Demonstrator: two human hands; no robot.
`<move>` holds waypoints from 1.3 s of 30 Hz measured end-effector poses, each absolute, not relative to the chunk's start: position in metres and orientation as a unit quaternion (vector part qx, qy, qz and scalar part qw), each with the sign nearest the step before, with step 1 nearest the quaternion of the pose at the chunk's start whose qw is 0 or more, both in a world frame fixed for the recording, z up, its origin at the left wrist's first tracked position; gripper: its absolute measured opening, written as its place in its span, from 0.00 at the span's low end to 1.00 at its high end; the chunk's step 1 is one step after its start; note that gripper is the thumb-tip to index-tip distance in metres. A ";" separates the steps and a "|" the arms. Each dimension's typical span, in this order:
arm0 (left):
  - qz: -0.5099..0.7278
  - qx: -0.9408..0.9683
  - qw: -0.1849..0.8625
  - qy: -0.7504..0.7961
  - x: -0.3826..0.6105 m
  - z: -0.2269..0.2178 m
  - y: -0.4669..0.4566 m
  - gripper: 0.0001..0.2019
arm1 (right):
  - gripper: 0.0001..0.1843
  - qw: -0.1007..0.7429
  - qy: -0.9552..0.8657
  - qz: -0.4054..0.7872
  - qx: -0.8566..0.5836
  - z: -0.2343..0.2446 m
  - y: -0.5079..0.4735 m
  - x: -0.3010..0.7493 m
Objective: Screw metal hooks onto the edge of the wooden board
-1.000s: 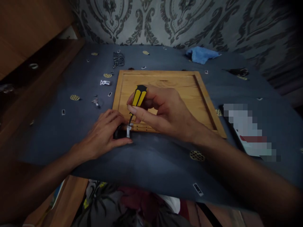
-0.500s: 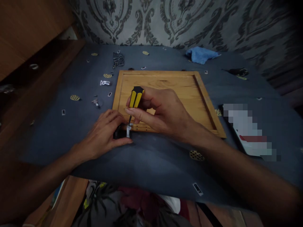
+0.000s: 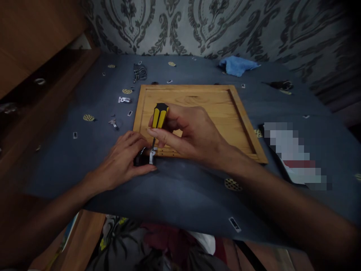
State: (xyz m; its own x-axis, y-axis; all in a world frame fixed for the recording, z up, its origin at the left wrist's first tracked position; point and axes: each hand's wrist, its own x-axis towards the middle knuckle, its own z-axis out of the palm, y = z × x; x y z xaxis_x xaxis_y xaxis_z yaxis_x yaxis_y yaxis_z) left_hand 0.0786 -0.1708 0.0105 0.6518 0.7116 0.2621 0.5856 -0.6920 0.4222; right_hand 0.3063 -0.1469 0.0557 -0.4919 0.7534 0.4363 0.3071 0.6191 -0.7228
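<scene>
My right hand [image 3: 194,128] is closed on the black and yellow handle of a screwdriver [image 3: 160,116], held nearly upright. Its thin shaft points down at a metal hinge [image 3: 151,156] on the near left corner of a framed wooden panel [image 3: 214,99]. Around that hinge my left hand [image 3: 120,158] is curled, thumb below and fingers above, resting by the panel's corner. The screwdriver's tip meets the hinge area, though the screw head is too small to make out. My left fingertips are partly hidden.
Left of the panel lie a loose hinge [image 3: 124,99] and a small metal piece [image 3: 113,123]. Behind them is a dark tangled item [image 3: 140,72]. A blue cloth [image 3: 238,66] lies at the back, a blurred-out flat object [image 3: 296,154] at right. A wooden cabinet [image 3: 42,34] borders the left.
The view has shifted very slightly. Both hands keep nearly the same pose, with the screwdriver still on the hinge.
</scene>
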 end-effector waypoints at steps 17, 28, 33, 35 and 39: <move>0.199 0.892 0.172 0.369 0.080 0.016 -0.171 0.20 | 0.21 0.427 -0.774 0.311 -0.349 0.070 -0.147 0.313; 0.197 0.892 0.174 0.368 0.080 0.014 -0.171 0.21 | 0.18 0.388 -0.792 0.320 -0.348 0.062 -0.145 0.310; 0.193 0.898 0.135 0.373 0.078 0.015 -0.172 0.26 | 0.17 0.393 -0.794 0.314 -0.341 0.060 -0.145 0.309; 0.200 0.898 0.115 0.375 0.075 0.018 -0.172 0.30 | 0.18 0.393 -0.796 0.315 -0.336 0.059 -0.145 0.309; 0.226 0.887 0.121 0.383 0.067 0.025 -0.171 0.30 | 0.16 0.397 -0.798 0.311 -0.330 0.058 -0.145 0.309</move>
State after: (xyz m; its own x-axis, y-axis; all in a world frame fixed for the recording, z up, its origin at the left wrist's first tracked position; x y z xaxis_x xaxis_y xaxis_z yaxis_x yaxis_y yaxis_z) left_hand 0.0670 -0.1710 0.0254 0.6044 0.7342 0.3093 0.6250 -0.6777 0.3874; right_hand 0.3095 -0.1446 0.0581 -0.4679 0.7729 0.4285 0.2797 0.5894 -0.7579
